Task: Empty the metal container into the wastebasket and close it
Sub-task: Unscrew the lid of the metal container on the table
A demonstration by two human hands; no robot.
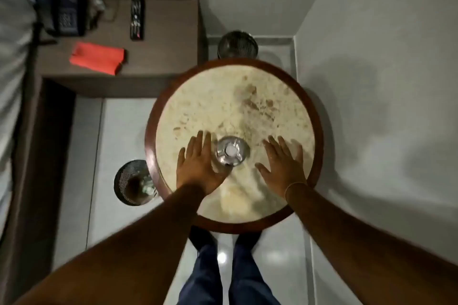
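Head view: metal container [230,151] between flat, spread hands, writing unreadable.

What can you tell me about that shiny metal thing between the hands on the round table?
The metal container is small, round and shiny, seen from straight above, so its height is hidden. Its silvery top has a raised ring and a pale round center, perhaps a knob or lid opening; blur hides which. It stands upright on the stone-patterned table, toward the near side. The left hand lies flat beside it, thumb touching or almost touching its edge. The right hand rests flat, apart from it.
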